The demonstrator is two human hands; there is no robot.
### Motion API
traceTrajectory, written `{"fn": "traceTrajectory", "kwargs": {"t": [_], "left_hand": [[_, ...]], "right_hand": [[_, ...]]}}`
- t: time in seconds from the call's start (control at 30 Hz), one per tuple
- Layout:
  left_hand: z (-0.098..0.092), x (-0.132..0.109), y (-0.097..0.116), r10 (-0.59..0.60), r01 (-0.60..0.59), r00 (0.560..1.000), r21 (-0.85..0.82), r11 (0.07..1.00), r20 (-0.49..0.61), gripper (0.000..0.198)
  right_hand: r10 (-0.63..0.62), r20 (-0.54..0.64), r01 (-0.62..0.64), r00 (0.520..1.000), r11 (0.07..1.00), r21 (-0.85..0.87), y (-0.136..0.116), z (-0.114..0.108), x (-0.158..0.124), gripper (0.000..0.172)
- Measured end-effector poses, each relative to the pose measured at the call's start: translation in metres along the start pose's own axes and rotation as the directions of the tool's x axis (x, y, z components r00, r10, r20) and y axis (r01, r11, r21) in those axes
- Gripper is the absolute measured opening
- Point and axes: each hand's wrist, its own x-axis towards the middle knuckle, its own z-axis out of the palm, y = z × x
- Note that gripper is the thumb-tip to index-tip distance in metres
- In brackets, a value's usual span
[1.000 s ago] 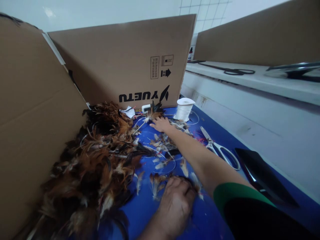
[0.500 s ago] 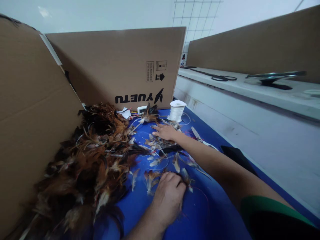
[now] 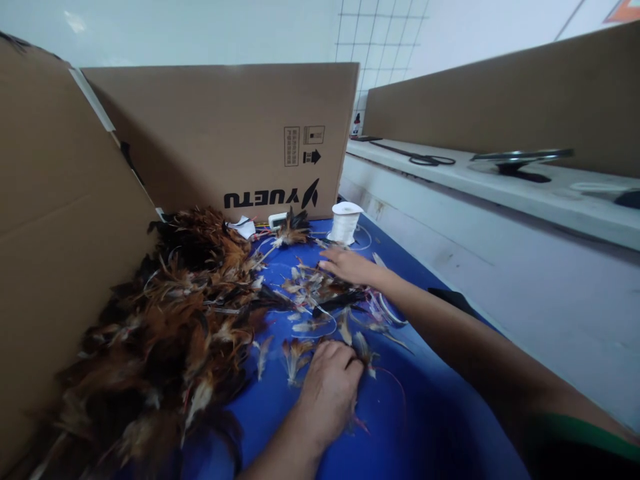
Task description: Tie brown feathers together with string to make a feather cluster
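Note:
My left hand (image 3: 327,390) rests near the front of the blue table (image 3: 415,427), fingers curled into a pinch on small feathers (image 3: 361,350) at its fingertips. My right hand (image 3: 349,264) reaches far forward, lying palm down with fingers stretched over scattered loose feathers (image 3: 313,287) and a long dark feather (image 3: 340,301). A big pile of brown and black feathers (image 3: 170,327) fills the left side of the table. A white thread spool (image 3: 345,222) stands just beyond my right hand.
Cardboard walls stand at the left (image 3: 55,220) and back (image 3: 225,133), the back one printed YUETU. A white ledge (image 3: 480,187) on the right carries black scissors (image 3: 425,159) and a metal tray (image 3: 520,157). A dark object (image 3: 453,300) lies by my right forearm.
My right hand has drawn back from the far feathers and shifted to the right, nearer the spool. The camera swung, so the white-handled scissors are now hidden behind my right arm. The left hand stays put.

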Motion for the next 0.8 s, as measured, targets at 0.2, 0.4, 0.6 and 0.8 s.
{"fn": "traceTrajectory", "kwargs": {"t": [0.2,0.4,0.6,0.8], "left_hand": [[0.002,-0.001,-0.001,0.009,-0.009,1.000,0.012,1.000,-0.010,0.013],[0.002,0.000,-0.003,0.005,-0.005,1.000,0.007,1.000,-0.001,0.013],[-0.001,0.000,0.000,0.004,-0.004,1.000,-0.022,1.000,-0.006,0.014],[-0.003,0.000,0.001,-0.006,0.006,1.000,-0.017,1.000,0.003,0.013]], "right_hand": [[0.173,-0.005,-0.173,0.985,0.983,-0.068,0.029,0.024,0.065,0.048],[0.244,0.019,-0.240,0.969,0.963,-0.123,0.029,0.042,0.079,0.058],[0.156,0.053,-0.147,0.986,0.979,-0.138,0.016,0.036,0.052,0.055],[0.026,0.074,-0.015,0.997,0.991,-0.136,-0.007,0.026,0.006,0.050]]}}
